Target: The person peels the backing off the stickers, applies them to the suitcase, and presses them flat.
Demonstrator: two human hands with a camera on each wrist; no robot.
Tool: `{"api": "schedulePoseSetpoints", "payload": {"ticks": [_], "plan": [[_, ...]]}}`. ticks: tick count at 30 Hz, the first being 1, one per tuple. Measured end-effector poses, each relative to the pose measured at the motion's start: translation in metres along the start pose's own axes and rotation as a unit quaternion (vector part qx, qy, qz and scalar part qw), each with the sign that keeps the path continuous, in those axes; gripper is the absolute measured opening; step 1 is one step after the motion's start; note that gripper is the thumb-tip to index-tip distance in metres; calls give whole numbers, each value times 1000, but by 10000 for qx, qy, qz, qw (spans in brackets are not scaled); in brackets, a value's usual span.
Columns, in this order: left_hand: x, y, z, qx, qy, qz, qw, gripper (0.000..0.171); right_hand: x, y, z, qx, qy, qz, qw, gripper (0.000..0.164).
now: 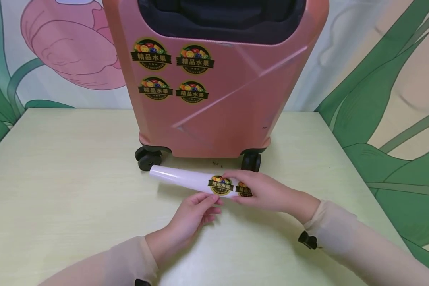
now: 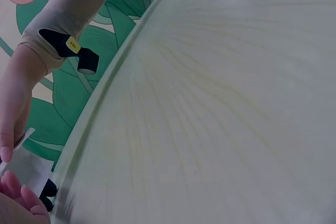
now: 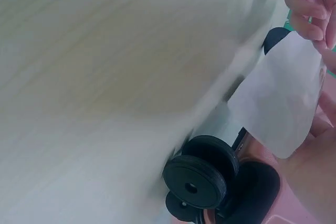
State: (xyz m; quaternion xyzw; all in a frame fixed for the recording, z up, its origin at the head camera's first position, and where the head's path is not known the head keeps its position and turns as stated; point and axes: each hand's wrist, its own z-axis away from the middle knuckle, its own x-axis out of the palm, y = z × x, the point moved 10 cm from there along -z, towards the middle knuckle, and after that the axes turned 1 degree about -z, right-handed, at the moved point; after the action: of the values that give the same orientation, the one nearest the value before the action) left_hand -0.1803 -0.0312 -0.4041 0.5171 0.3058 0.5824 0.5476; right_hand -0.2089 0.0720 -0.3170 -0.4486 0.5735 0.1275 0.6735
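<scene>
A white sheet of round fruit stickers [image 1: 186, 178], curled into a tube, lies in front of the suitcase in the head view. My right hand [image 1: 268, 192] grips its right end, thumb below and fingers over the top, partly covering one black-and-gold sticker. Another sticker [image 1: 220, 185] shows whole just left of those fingers. My left hand [image 1: 191, 214] is below the sheet, thumb and forefinger tips together right at this sticker's lower edge; I cannot tell whether they pinch it. The right wrist view shows the sheet's pale back [image 3: 281, 95] between both hands.
A pink suitcase [image 1: 221, 119] stands upright on the pale table [image 1: 75, 178], with several matching stickers [image 1: 192, 92] in two rows at its upper left. Black wheels [image 1: 149, 159] carry it, close behind the sheet. A painted wall [image 1: 397, 119] rises behind the table.
</scene>
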Motion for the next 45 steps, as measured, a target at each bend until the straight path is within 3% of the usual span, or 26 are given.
{"api": "schedulePoseSetpoints", "payload": {"ticks": [3,7,13,18,27,35,45], "plan": [[-3,4,0,197,206,27,9996,20,-4,-5,1,-132,225,-10,9997,50],[-6,9,1,437,414,-11,9982,22,-11,-16,2,-470,851,-81,9952,35],[-3,16,2,672,331,-94,9971,21,-14,-35,3,-1177,1541,-186,9809,20],[-4,17,2,610,333,-20,9976,27,-15,-35,4,-1283,1756,-174,9759,22],[-10,18,0,676,636,49,9957,18,-14,-29,3,-917,1842,-683,9762,17],[-7,22,2,925,443,32,9947,18,-11,-20,0,-417,1903,-1491,9694,10],[-5,23,3,1128,351,6,9930,20,-9,-14,1,-83,1883,-1835,9648,11]]}}
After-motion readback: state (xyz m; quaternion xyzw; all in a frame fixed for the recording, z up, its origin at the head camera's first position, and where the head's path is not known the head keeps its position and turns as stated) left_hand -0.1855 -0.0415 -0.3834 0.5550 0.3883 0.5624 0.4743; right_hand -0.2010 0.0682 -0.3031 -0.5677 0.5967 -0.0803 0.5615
